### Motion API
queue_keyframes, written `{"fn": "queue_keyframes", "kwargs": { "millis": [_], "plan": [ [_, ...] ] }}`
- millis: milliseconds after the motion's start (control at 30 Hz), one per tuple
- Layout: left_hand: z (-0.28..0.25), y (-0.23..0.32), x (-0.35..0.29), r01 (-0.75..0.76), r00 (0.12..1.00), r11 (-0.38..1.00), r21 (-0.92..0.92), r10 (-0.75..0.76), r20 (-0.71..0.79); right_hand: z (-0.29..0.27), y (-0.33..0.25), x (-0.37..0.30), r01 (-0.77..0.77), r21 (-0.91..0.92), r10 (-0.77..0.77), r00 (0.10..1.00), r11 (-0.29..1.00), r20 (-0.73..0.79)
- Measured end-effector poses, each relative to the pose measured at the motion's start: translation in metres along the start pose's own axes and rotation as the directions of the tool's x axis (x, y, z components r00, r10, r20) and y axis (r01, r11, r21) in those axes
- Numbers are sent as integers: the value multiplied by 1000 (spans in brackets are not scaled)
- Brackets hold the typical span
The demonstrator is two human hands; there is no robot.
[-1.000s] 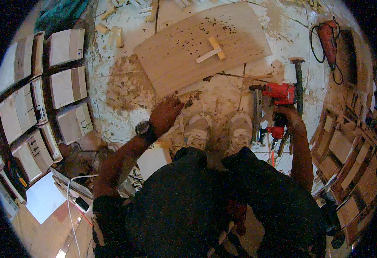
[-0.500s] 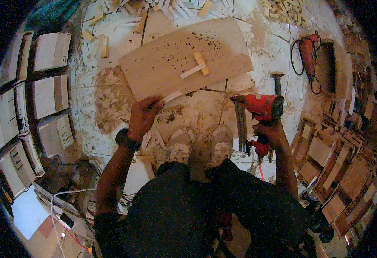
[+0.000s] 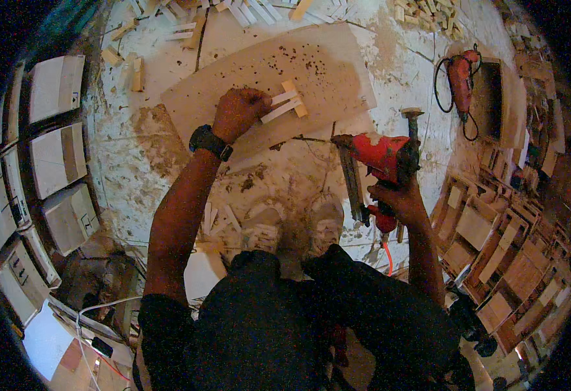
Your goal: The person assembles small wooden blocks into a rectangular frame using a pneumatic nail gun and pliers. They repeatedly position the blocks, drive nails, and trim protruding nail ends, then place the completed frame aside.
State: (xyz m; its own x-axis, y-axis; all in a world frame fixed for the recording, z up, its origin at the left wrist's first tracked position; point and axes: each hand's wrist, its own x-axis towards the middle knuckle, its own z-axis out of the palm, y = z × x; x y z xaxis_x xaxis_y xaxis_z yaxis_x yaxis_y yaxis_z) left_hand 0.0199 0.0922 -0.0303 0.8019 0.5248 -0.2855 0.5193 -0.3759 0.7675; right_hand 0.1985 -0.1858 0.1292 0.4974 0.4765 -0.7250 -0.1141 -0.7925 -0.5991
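My left hand (image 3: pixel 241 114) pinches a thin pale wooden strip (image 3: pixel 284 97), its far end at a short yellowish wood block (image 3: pixel 300 109). A second pale strip (image 3: pixel 277 113) lies beside it, its end also at the block. These pieces rest on a flat brown board (image 3: pixel 344 73) dotted with dark specks. My right hand (image 3: pixel 404 201) is wrapped round the grip of a red nail gun (image 3: pixel 380 155), held right of the board with its nose toward the left. An orange-red hose (image 3: pixel 389 259) runs from the tool's lower end.
Beyond the board lie loose pale strips (image 3: pixel 249 12) and a pile of small blocks (image 3: pixel 428 14). What looks like a hammer (image 3: pixel 413 113) is by the nail gun. A red corded power tool (image 3: pixel 460 85) sits farther right. Wooden panels (image 3: pixel 57 159) line the left; wooden frames (image 3: pixel 494 241) the right.
My left hand has moved forward and right, bringing the strip from the board's near edge to the block, beside the other strip. The nail gun remains in my right hand, shifted slightly left in view.
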Motion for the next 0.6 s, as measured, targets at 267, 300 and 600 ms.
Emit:
{"fn": "queue_keyframes", "kwargs": {
  "millis": [267,300,600],
  "plan": [
    [0,3,-1,98,995,991,-88,-97,12,0,-5,9,12,-47,-11,1000,999,23],
    [0,3,-1,87,996,993,-80,-87,12,1,-7,11,28,-90,-25,999,996,30],
    [3,-3,2,40,999,999,-26,-40,9,23,-47,10,50,-275,-42,999,960,33]
  ]
}}
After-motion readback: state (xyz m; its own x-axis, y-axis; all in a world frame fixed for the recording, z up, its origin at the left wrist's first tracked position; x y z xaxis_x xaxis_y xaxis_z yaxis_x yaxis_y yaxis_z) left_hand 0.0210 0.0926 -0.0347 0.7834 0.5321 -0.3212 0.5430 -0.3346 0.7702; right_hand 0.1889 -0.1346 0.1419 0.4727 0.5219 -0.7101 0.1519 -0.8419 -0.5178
